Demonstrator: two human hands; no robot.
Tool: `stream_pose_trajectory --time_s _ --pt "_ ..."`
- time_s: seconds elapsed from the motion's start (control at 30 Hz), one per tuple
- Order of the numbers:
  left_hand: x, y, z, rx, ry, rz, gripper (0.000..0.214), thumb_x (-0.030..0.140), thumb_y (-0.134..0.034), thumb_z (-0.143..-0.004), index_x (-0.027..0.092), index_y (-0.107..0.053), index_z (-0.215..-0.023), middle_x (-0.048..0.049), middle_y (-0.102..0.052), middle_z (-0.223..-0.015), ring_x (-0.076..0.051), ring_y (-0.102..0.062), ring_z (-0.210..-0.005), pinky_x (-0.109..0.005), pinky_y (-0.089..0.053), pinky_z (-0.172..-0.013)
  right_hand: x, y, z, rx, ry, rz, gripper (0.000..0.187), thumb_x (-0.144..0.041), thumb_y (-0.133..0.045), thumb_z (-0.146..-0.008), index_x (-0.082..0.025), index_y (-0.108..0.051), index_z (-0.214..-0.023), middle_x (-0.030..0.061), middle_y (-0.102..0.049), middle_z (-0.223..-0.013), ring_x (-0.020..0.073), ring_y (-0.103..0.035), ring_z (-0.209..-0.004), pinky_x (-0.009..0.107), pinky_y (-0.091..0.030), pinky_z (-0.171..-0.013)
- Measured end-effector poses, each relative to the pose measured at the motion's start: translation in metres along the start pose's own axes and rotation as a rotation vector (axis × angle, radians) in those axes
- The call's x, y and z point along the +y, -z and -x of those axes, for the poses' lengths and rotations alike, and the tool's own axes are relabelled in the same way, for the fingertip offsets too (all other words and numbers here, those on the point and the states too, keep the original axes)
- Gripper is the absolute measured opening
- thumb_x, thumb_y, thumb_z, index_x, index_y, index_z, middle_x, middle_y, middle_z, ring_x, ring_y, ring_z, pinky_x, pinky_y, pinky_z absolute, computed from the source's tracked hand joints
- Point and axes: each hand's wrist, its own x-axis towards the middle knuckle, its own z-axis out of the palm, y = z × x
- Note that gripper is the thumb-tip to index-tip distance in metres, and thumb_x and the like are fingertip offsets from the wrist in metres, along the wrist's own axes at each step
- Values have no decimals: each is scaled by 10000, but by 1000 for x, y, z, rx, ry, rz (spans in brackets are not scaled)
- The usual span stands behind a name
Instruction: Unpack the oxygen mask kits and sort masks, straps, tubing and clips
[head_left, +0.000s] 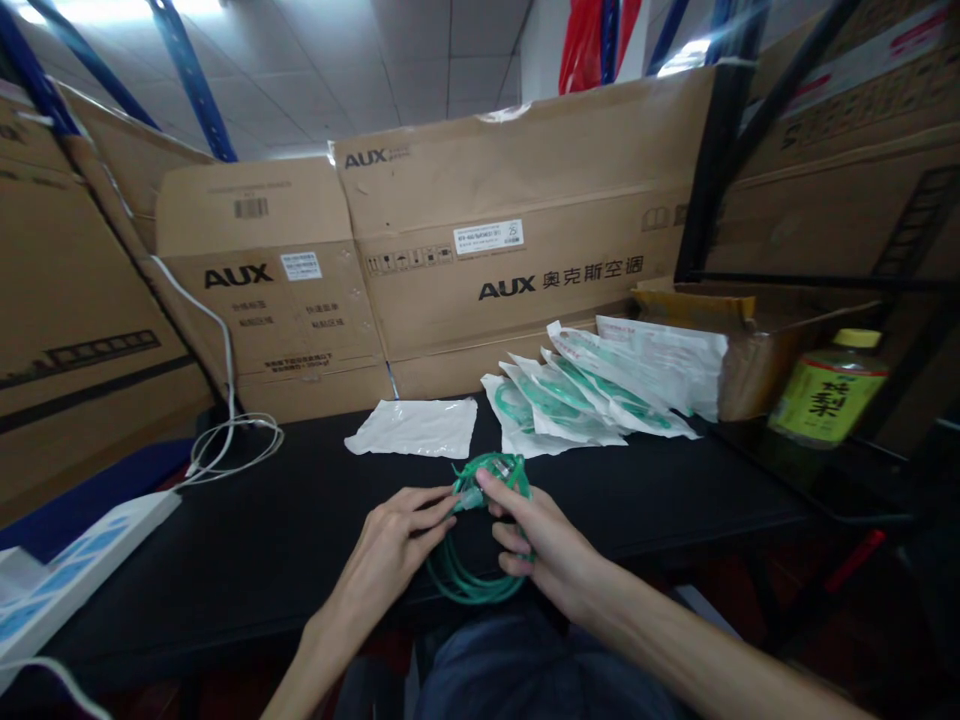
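Looping in several glossy turns, the thin green tubing (480, 591) hangs at the near edge of the bench (315, 535); the right hand (553, 550) wraps its fingers around it, while the left hand (396, 530) pinches its translucent connector (470, 498).

The hands (546, 545) hide part of the coiled green tubing (480, 592).

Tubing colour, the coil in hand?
Green tubing, seen best in the head view.
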Motion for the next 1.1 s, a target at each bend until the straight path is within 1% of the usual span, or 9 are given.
stream_pose_trajectory --time_s 0.13,0.23,0.3,0.4,0.6,0.7,0.8,0.97,1.1 --pt "2 -6 -3 115 -23 65 299 274 -620 -985 347 -739 -1250 2 -686 -1366 -215 -677 -1206 -340 -531 -1060 -5 -3 -8 29 117 56 508 -496 -922 -631 -159 -628 -872 -86 -436 -654 40 -276 -490 161 -133 -375" --pt "4 -9 -9 168 19 157 278 313 -616 -987 321 -753 -1230 -1 -682 -1371 -217 -667 -1226 -339 -514 -1086 -4 -9 -14 32 223 9 421 -448 -880 -691 -150 -686 -917 1 -647 -818 98 -534 -664 176 -378 -468" --pt "7 -10 -13 176 77 199 280 330 -616 -986 311 -755 -1228 2 -661 -1402 -228 -639 -1269 -356 -482 -1125 -2 -14 -20 14 290 -57 361 -402 -841 -734 -162 -709 -970 40 -729 -981 158 -650 -877 236 -528 -708" --pt "13 -9 -18 131 153 224 292 349 -615 -982 317 -746 -1242 14 -629 -1444 -239 -600 -1323 -379 -442 -1164 3 -17 -30 -45 298 -218 322 -313 -819 -734 -185 -683 -997 39 -756 -1030 207 -698 -971 343 -549 -897" --pt "27 11 -20 -74 159 251 354 463 -585 -987 311 -723 -1275 26 -632 -1429 -250 -592 -1335 -393 -440 -1161 5 2 -41 11 256 -348 373 -245 -824 -679 -199 -604 -976 49 -770 -952 274 -749 -948 434 -589 -882" --pt "22 26 -36 13 211 63 406 482 -491 -1026 248 -764 -1215 7 -722 -1305 -232 -657 -1248 -336 -473 -1113 0 16 -38 28 246 -382 389 -222 -830 -676 -206 -600 -989 67 -778 -970 319 -755 -990 485 -593 -904" --pt "8 31 -71 55 306 -216 491 471 -381 -1062 199 -765 -1201 -39 -746 -1265 -233 -681 -1200 -300 -495 -1045 -3 24 -34 61 267 -402 421 -197 -831 -671 -217 -612 -1029 66 -782 -989 324 -748 -1030 502 -590 -926" --pt "-9 3 -130 -120 432 -413 561 525 -667 -898 118 -711 -1282 -217 -727 -1241 -378 -675 -1181 -424 -512 -981 0 26 -28 52 305 -399 513 -221 -842 -691 -215 -603 -1145 85 -782 -1051 330 -725 -1105 498 -555 -982" --pt "-10 -18 -142 -247 475 -536 419 417 -686 -898 119 -742 -1187 -232 -731 -1198 -365 -683 -1155 -423 -523 -928 0 24 -25 15 311 -405 780 -231 -839 -712 -265 -470 -1398 77 -788 -1053 311 -746 -1056 498 -547 -977"
